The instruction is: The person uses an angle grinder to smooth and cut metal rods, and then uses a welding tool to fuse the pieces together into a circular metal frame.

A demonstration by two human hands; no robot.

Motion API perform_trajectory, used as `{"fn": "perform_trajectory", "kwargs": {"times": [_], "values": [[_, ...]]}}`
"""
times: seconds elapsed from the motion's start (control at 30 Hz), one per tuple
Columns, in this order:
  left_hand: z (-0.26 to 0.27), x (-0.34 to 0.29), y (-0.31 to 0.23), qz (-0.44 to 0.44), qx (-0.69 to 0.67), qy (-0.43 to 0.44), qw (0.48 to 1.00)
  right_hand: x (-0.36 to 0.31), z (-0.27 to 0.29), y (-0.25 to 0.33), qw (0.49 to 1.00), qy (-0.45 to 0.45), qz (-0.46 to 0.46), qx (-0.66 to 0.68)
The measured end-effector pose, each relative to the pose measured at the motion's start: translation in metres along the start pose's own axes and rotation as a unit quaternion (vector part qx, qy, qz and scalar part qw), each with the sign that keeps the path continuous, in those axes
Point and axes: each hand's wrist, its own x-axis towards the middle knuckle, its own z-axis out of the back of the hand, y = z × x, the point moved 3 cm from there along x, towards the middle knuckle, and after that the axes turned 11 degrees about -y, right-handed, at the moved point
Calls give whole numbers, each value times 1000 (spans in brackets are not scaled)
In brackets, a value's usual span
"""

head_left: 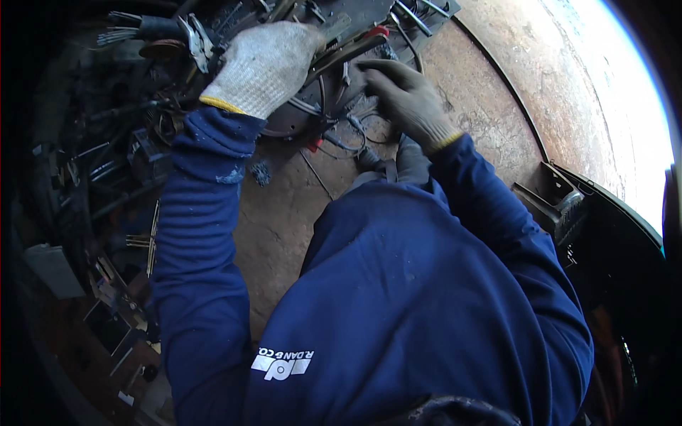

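Observation:
My left hand (pixel 266 67), in a pale knit glove with a yellow cuff, is over the dark workbench. Its fingers curl away from view, and whatever they close on is hidden. A long dark metal bar (pixel 348 55) slants upward to the right beside that hand, with a red piece (pixel 376 32) near its far end. To the right, my right hand (pixel 408 96), in a greyish glove, reaches leftward with fingers stretched and apart, near the bar. Below the bar, between the hands, lie looping cables (pixel 348 142).
Metal rods (pixel 413 18) lie on the bench's far right. A bundle of thin rods (pixel 124 28) sticks out at the upper left. A wire tuft (pixel 260 172) rests on the brown floor (pixel 273 227). Cluttered dark shelving is on the left; a metal channel piece (pixel 550 195) stands right.

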Motion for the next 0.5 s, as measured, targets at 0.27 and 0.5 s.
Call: {"fn": "perform_trajectory", "kwargs": {"times": [0.27,0.5], "values": [[11,-6,-4,17,-19,-8,1000,18,-47,25,985,104,-13,-139],[18,-17,-3,9,-96,-53,994,15,-57,21,989,76,34,-119]]}}
